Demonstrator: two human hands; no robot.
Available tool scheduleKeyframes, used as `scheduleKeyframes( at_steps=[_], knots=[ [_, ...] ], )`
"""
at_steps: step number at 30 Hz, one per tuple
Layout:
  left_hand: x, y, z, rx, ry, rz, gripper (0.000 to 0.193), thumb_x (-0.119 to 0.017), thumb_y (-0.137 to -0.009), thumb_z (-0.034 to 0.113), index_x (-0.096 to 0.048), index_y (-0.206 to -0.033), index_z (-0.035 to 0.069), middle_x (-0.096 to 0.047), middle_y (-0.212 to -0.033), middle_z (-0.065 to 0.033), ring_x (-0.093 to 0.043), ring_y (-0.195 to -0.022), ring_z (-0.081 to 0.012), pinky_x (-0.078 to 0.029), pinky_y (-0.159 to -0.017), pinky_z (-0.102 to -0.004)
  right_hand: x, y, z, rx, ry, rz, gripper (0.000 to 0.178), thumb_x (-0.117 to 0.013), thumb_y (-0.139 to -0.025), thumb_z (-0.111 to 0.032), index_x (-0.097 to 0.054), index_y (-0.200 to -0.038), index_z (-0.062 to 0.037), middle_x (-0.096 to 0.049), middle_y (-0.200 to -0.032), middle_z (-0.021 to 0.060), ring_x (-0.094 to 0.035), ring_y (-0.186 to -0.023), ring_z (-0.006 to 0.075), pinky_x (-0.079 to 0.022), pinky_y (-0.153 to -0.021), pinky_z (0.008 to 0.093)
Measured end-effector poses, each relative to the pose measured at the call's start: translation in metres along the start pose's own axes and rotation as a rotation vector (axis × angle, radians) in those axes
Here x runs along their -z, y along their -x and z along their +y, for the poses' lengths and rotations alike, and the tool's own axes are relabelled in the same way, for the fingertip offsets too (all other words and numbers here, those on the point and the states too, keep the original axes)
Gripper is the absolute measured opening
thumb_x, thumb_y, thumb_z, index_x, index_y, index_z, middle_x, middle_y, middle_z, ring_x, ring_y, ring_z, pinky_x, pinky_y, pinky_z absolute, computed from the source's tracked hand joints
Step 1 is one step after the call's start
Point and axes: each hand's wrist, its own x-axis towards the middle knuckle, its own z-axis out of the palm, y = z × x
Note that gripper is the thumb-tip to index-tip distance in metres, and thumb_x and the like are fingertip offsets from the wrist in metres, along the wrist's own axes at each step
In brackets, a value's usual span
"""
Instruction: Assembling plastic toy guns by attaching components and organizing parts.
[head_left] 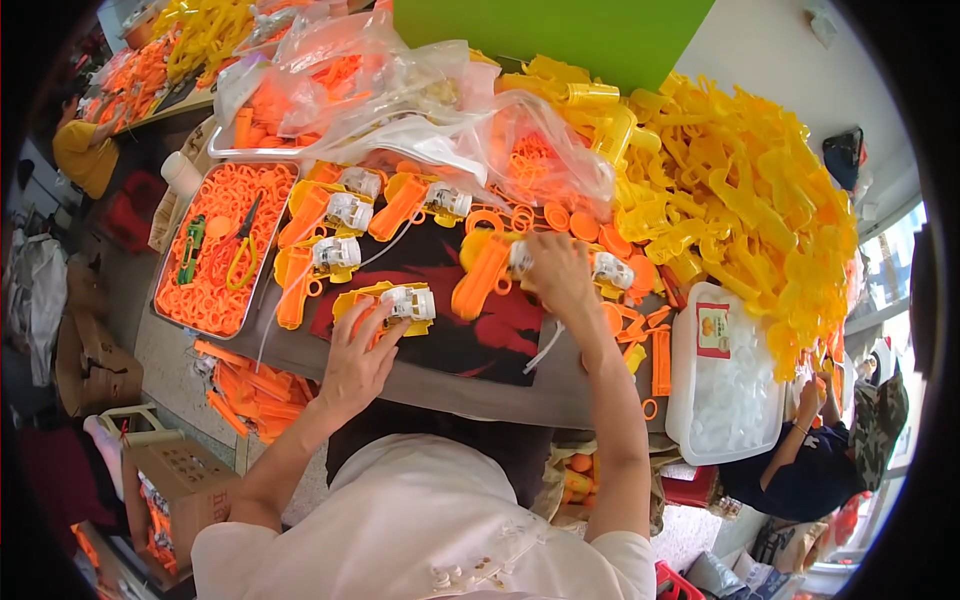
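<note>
My left hand [355,360] rests at the front of the dark mat, its fingers curled on a yellow-and-orange plastic toy part with a white mechanism [410,303]. Further right, my right hand [560,275] is closed over the white end of another such toy part with an orange handle [482,278]. Its fingertips are partly hidden. Beside that hand lies one more white mechanism in a yellow shell [612,270]. Several similar toy parts [345,212] lie in a group at the back left of the mat, with thin pale tubes trailing from some.
A metal tray [160,290] of orange rings holds scissors [243,250] and a green tool [190,250]. Yellow shells [740,190] are heaped at the back right. A white tub [685,400] of clear pieces stands at the right. Plastic bags [370,80] lie behind. Other people work nearby.
</note>
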Motion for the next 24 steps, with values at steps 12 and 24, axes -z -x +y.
scheduleKeyframes(
  at_steps=[12, 24],
  knots=[
    [-0.045, -0.071, -0.012, -0.147, 0.017, 0.041, 0.042, -0.066, -0.083, 0.009, -0.061, -0.125, 0.011, -0.044, -0.142, -0.0094, -0.038, -0.132, -0.0325, -0.035, -0.108, -0.0462, -0.006, 0.001, 0.007, -0.275, -0.142, 0.52, 0.038, -0.07, -0.083, -0.017, -0.058, -0.117, -0.0066, -0.062, -0.111, 0.0105, -0.052, -0.11, 0.0309, -0.038, -0.093, 0.0475],
    [-0.033, -0.089, -0.038, -0.201, 0.006, -0.034, 0.045, -0.067, -0.085, 0.015, -0.058, -0.13, 0.012, -0.042, -0.145, -0.0095, -0.033, -0.138, -0.032, -0.028, -0.112, -0.0518, -0.002, 0.065, -0.09, 0.117, -0.736, 0.22, 0.044, -0.072, -0.083, -0.016, -0.06, -0.123, -0.0034, -0.058, -0.126, 0.0152, -0.053, -0.116, 0.0334, -0.038, -0.101, 0.0457]
  ],
)
